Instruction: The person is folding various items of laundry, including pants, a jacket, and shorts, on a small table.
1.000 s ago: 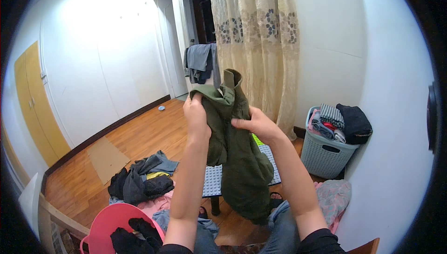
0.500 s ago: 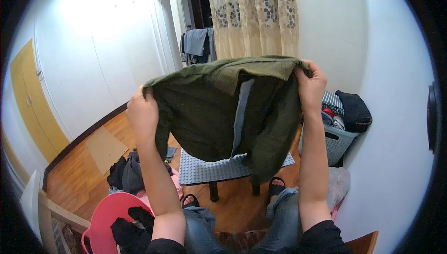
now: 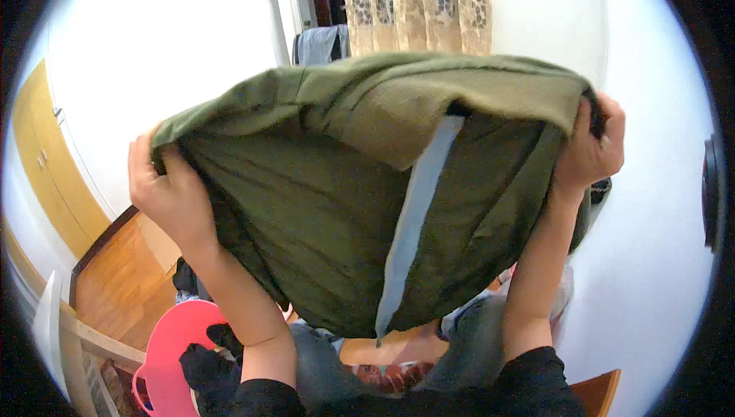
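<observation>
An olive-green jacket hangs spread between my two hands, raised in front of me. My left hand is closed on its left upper edge, with the thumb on the near side. My right hand grips the upper edge at the right in the same way. Near the top is a lighter ribbed band. A pale blue-grey strip runs down the dark inner side. The cloth covers most of what lies in front of me.
At my lower left stands a pink tub with black clothes in it. More dark clothing lies on the wooden floor. A white wall rises close on the right. Grey cloth hangs beside the patterned curtain.
Both hands have moved apart, stretching the jacket wider. It is now nearer to me and larger in view, hiding the grey studded low table and most of the laundry basket.
</observation>
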Demonstrator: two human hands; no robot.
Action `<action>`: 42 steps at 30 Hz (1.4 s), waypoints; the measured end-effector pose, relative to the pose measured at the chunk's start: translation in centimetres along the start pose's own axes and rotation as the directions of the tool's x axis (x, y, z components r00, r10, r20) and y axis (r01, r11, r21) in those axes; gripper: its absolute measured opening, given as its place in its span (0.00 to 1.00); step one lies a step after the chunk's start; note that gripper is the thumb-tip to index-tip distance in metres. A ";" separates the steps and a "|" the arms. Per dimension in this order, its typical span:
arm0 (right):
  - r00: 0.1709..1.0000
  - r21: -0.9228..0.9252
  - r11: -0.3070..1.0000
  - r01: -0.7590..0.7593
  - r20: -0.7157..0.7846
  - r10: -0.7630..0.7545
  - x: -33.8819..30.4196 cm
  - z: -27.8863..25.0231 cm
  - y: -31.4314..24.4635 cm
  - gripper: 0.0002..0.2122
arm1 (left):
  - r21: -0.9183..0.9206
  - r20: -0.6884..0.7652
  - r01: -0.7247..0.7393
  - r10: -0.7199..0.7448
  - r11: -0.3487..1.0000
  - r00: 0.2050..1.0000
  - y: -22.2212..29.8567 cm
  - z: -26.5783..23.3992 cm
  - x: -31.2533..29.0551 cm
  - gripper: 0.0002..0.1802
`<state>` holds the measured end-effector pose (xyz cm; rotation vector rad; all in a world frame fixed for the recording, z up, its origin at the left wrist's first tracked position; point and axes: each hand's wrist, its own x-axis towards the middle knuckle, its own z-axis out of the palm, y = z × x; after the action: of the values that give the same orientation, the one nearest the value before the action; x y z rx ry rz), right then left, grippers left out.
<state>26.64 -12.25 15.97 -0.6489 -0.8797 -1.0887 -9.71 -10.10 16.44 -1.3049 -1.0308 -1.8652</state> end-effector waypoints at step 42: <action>-0.160 -0.225 0.968 -0.112 0.965 0.206 -40.5 5.4 5.9 0.21 | 0.050 0.999 -0.097 -0.048 0.994 0.023 -13.5 18.4 -34.3 0.29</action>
<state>22.60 13.29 -16.23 -1.7473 -2.0634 -0.0622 -1.99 14.53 -15.63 -2.6518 -1.6693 -0.4218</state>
